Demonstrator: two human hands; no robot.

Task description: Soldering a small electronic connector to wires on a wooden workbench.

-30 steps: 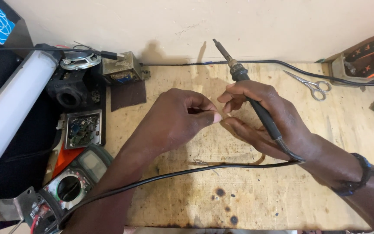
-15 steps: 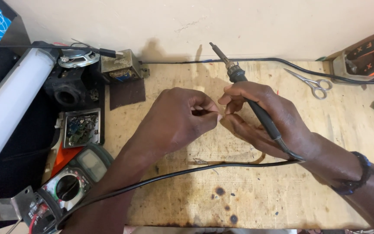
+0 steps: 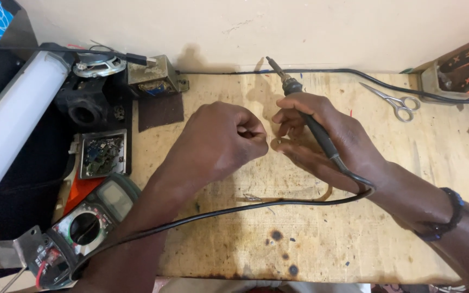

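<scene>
Your left fingers (image 3: 249, 130) are curled tight and pinched together on something too small to make out, perhaps a fine wire end, held just above the middle of the desk (image 3: 397, 239). Your right fingers (image 3: 289, 116) are partly bent, meeting the left ones tip to tip around that same small thing, while the soldering iron (image 3: 305, 114) rests across your right hand (image 3: 327, 141), tucked between thumb and palm with its metal tip pointing up toward the back edge of the desk, well clear of the joint. Judging from that, you are at the preparing stage: the piece is being twisted or lined up by hand, and the iron is parked, not applied, so any soldering appears not yet done. The iron's black cord (image 3: 218, 209) loops from your right wrist across the front of the desk toward the left edge. A short length of bare wire (image 3: 256, 199) lies just behind that cord, untouched. Further out, scissors (image 3: 394, 100) lie near the back right corner, a multimeter (image 3: 88, 222) sits at the front left, a small tray of parts (image 3: 103, 153) behind it, and a white tube lamp (image 3: 17, 119) runs along the left side.
</scene>
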